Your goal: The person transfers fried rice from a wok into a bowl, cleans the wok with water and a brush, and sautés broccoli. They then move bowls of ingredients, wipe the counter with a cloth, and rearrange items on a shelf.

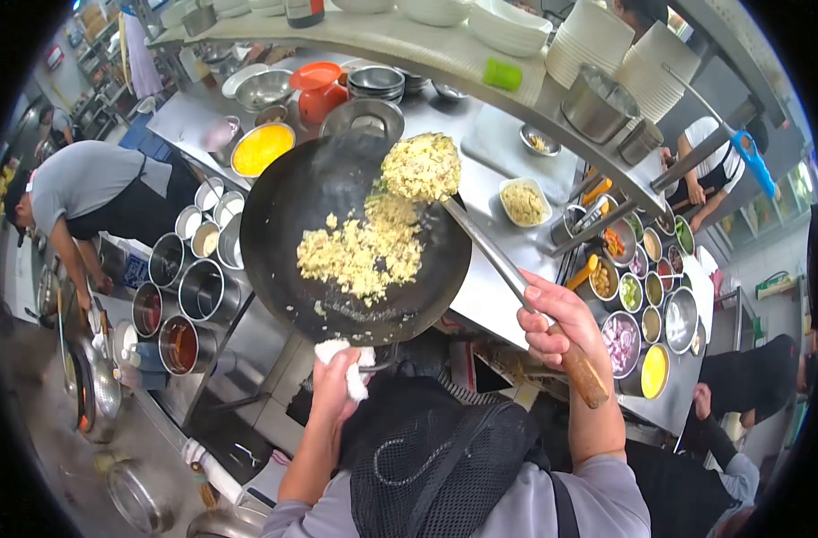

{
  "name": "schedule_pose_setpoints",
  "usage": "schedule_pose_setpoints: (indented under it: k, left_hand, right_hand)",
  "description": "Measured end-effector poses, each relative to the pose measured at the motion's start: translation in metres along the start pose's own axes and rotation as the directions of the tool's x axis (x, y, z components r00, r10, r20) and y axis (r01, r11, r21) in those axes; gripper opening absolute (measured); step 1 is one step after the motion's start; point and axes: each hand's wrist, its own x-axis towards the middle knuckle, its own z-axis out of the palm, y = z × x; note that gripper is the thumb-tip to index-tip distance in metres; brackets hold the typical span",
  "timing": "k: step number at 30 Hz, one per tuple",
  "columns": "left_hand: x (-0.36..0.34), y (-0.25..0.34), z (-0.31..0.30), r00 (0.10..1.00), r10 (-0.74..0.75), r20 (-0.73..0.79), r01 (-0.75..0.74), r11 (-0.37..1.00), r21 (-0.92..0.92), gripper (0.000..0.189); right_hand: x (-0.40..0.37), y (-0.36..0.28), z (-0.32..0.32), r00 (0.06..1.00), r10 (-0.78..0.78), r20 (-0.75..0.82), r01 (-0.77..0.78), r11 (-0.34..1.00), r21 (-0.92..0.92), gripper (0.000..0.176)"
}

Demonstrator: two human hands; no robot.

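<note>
My left hand (pixel 337 384) is closed around the handle of a black wok (pixel 270 238), with a folded white cloth (pixel 356 381) between palm and metal. Scrambled, egg-coloured food (pixel 364 255) lies in the wok, and a little steam rises at its far side. In my right hand (pixel 557 323) is a ladle (pixel 491 244) with a metal shaft and wooden grip. Its bowl is heaped with the same food (pixel 422 167) above the wok's right side, and the load hides the bowl itself.
Beyond the wok stands a metal counter with a yellow-filled pan (pixel 263 150), steel bowls (pixel 376 82) and a tub of pale food (pixel 524 202). Ingredient containers (pixel 620 343) crowd the right; sauce pots (pixel 187 343) line the left. A shelf (pixel 409 40) overhangs. A co-worker (pixel 104 184) bends at left.
</note>
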Motion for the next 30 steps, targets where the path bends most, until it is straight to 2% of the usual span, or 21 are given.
schedule_pose_setpoints:
  k: [1, 3, 5, 7, 9, 14, 15, 18, 19, 23, 25, 27, 29, 30]
  left_hand:
    - [-0.005, 0.001, 0.004, 0.999, 0.004, -0.049, -0.005, 1.000, -0.025, 0.015]
    - [-0.015, 0.004, -0.006, 0.998, -0.053, -0.036, 0.054, 0.998, 0.023, 0.018]
    - [-0.031, 0.011, -0.004, 0.989, -0.047, -0.141, 0.052, 0.998, 0.031, 0.019]
    - [-0.044, 0.017, -0.010, 0.992, -0.032, -0.123, 0.037, 0.999, 0.036, 0.019]
    - [-0.054, 0.018, -0.017, 0.989, -0.017, -0.150, 0.024, 0.999, 0.049, 0.019]
    - [-0.070, 0.017, -0.018, 0.977, 0.040, -0.211, -0.032, 0.999, 0.039, 0.021]
    - [-0.073, 0.017, -0.019, 0.973, 0.059, -0.225, -0.052, 0.998, 0.036, 0.021]
    - [-0.079, 0.021, -0.020, 0.966, 0.064, -0.250, -0.055, 0.998, 0.043, 0.020]
    - [-0.079, 0.022, -0.020, 0.962, 0.072, -0.263, -0.062, 0.997, 0.044, 0.019]
    - [-0.083, 0.024, -0.035, 0.973, 0.042, -0.228, -0.031, 0.998, 0.051, 0.020]
    - [-0.085, 0.026, -0.038, 0.971, 0.075, -0.225, -0.064, 0.996, 0.056, 0.022]
    - [-0.087, 0.028, -0.038, 0.972, 0.058, -0.229, -0.044, 0.997, 0.064, 0.025]
    - [-0.092, 0.035, -0.038, 0.978, 0.062, -0.197, -0.049, 0.996, 0.069, 0.025]
    - [-0.094, 0.037, -0.034, 0.967, 0.068, -0.244, -0.050, 0.996, 0.080, 0.025]
  right_hand:
    - [0.003, -0.008, -0.001, 1.000, -0.011, -0.010, 0.011, 1.000, -0.008, 0.049]
    - [0.017, -0.024, -0.011, 0.999, -0.028, -0.020, 0.027, 0.998, -0.063, 0.052]
    - [0.034, -0.039, -0.016, 0.998, -0.059, -0.011, 0.058, 0.992, -0.108, 0.056]
    - [0.054, -0.049, -0.018, 0.998, -0.066, -0.010, 0.064, 0.987, -0.149, 0.058]
    - [0.078, -0.052, -0.025, 0.989, -0.117, -0.092, 0.093, 0.970, -0.224, 0.058]
    - [0.142, -0.044, -0.068, 0.988, -0.120, -0.093, 0.061, 0.877, -0.477, 0.056]
    - [0.147, -0.039, -0.073, 0.989, -0.120, -0.090, 0.062, 0.875, -0.479, 0.056]
    - [0.147, -0.025, -0.080, 0.974, -0.146, -0.175, -0.003, 0.759, -0.652, 0.062]
    - [0.142, -0.026, -0.082, 0.974, -0.146, -0.172, 0.000, 0.762, -0.648, 0.062]
    - [0.097, -0.036, -0.084, 0.952, -0.064, -0.298, -0.183, 0.663, -0.726, 0.064]
    - [0.077, -0.049, -0.089, 0.955, -0.008, -0.296, -0.231, 0.606, -0.762, 0.065]
    - [0.056, -0.061, -0.087, 0.948, 0.007, -0.319, -0.283, 0.483, -0.829, 0.063]
    - [0.032, -0.067, -0.062, 0.934, -0.004, -0.358, -0.344, 0.260, -0.902, 0.060]
    - [0.022, -0.066, -0.050, 0.932, -0.025, -0.361, -0.355, 0.126, -0.926, 0.058]
